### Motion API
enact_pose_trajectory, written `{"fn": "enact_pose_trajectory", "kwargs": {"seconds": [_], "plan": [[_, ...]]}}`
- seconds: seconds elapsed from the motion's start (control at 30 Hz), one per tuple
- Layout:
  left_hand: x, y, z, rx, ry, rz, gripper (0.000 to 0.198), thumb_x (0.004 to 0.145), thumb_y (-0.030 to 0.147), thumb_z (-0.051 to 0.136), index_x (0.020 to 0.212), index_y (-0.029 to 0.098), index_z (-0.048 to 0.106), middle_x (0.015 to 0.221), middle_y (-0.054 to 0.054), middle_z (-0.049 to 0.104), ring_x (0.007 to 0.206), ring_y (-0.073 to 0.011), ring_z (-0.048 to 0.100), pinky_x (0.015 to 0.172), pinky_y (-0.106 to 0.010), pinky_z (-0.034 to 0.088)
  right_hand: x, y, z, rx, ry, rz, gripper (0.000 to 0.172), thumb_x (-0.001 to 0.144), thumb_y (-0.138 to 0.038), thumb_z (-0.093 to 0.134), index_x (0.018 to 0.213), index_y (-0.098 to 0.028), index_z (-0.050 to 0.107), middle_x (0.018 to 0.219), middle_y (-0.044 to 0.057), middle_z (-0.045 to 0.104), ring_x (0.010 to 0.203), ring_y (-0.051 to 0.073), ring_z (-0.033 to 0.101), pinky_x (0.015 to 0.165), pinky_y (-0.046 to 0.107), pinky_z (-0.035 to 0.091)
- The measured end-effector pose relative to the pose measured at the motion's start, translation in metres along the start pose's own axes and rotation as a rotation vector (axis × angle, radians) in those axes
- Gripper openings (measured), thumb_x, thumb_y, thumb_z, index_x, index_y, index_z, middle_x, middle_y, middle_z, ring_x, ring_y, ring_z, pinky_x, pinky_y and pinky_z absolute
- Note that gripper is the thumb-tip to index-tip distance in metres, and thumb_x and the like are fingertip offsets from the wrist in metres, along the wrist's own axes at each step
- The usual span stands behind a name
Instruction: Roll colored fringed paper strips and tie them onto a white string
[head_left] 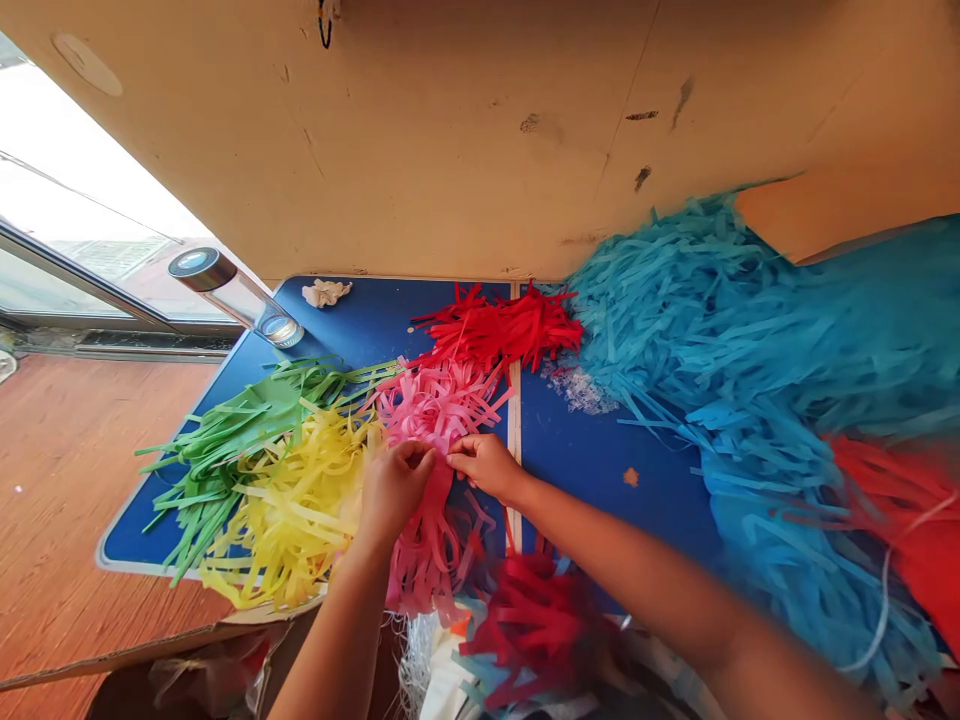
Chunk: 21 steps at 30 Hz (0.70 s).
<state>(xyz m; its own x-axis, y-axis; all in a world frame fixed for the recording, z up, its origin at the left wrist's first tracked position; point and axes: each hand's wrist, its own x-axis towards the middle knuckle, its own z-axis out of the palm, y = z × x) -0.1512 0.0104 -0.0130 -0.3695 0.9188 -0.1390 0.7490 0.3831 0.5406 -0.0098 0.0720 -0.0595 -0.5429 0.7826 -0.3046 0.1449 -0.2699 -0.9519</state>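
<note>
**Two-handed pinch on pink fringed paper (439,400)**

The left hand (394,488) and right hand (489,467) each pinch the pink fringed paper between thumb and finger, close beside each other above the blue worktop (622,520). Left of the pink paper lies yellow fringed paper (300,510), with green fringed paper (251,420) farther left. Red fringed paper (502,328) touches its far edge. To its right spreads a large heap of blue fringed paper (675,310); to its far left stands a clear bottle (247,303).
</note>
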Motion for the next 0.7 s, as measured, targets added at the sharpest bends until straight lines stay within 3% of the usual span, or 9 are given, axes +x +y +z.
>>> {"fn": "enact_pose_trajectory", "kwargs": {"seconds": [0.27, 0.43, 0.7], "plan": [[-0.029, 0.008, 0.002, 0.202, 0.034, 0.056, 0.024, 0.086, 0.041, 0.059, 0.092, 0.021, 0.07, 0.091, -0.005, 0.072, 0.081, -0.0221, 0.066, 0.071, -0.031, 0.044, 0.002, 0.003, -0.001, 0.026, 0.017, 0.012, 0.025, 0.074, -0.038, 0.074, 0.071, -0.015, 0.065, 0.049, -0.006, 0.053, 0.045, 0.008, 0.045, 0.045, 0.02, 0.034], [-0.032, 0.018, 0.014, 0.387, 0.097, 0.055, 0.031, 0.089, 0.042, 0.054, 0.098, 0.015, 0.068, 0.097, -0.013, 0.068, 0.093, -0.031, 0.065, 0.075, -0.037, 0.043, 0.002, 0.003, -0.001, 0.038, 0.02, 0.018, 0.017, 0.075, -0.031, 0.071, 0.071, -0.015, 0.066, 0.046, -0.008, 0.05, 0.042, 0.007, 0.042, 0.044, 0.019, 0.033], [-0.027, 0.015, 0.017, 0.456, 0.069, 0.082, 0.028, 0.093, 0.036, 0.049, 0.094, 0.021, 0.073, 0.097, -0.009, 0.072, 0.093, -0.0278, 0.066, 0.08, -0.038, 0.041, 0.001, 0.0, -0.003, 0.075, 0.021, 0.053, 0.018, 0.079, -0.033, 0.065, 0.075, -0.015, 0.065, 0.043, -0.009, 0.047, 0.037, 0.006, 0.039, 0.04, 0.018, 0.032]]}}
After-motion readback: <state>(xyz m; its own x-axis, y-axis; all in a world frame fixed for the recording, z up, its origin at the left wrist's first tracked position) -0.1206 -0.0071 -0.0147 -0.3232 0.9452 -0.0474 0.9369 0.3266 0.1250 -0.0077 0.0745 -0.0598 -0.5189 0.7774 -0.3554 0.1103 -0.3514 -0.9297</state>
